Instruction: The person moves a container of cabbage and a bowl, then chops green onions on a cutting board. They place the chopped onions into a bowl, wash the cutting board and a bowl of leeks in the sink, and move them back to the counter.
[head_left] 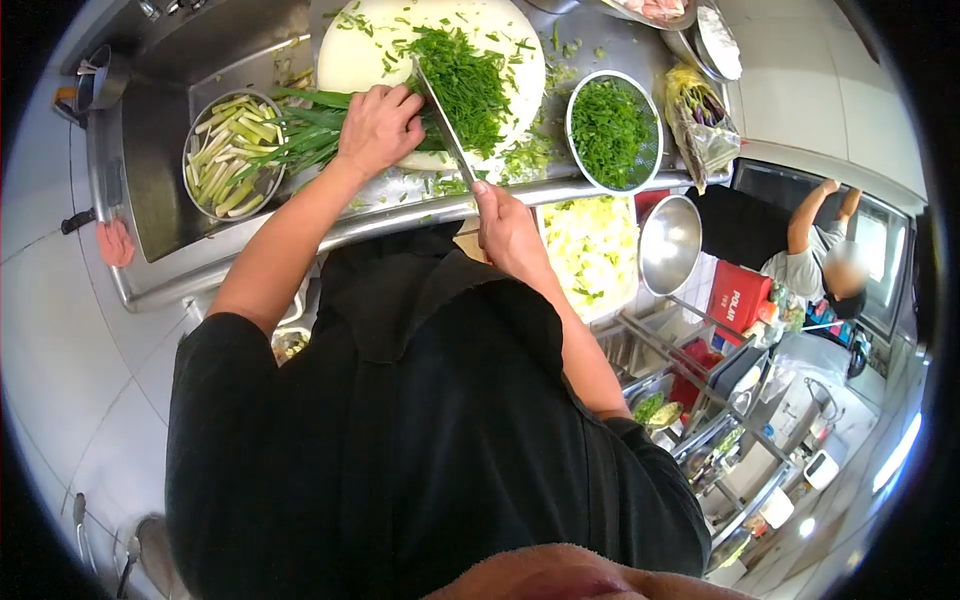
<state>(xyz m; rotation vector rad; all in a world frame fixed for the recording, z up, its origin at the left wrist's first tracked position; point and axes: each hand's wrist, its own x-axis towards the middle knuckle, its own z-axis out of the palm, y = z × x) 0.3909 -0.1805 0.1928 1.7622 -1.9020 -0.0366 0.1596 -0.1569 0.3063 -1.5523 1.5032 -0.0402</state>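
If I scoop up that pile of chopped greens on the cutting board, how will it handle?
The chopped greens are small loose bits, so they would likely scatter rather than lift as one; strays already dot the cutting board. They look light and probably cling damply. The left hand pins uncut stalks, which look long and floppy; the right hand holds the knife.

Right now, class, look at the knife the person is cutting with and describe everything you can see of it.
The knife has a long, narrow blade that looks like pale metal. It lies slanted across the round white cutting board, its tip in the heap of chopped greens. The right hand is closed over its handle, which is hidden. The left hand presses a bunch of green stalks beside the blade.
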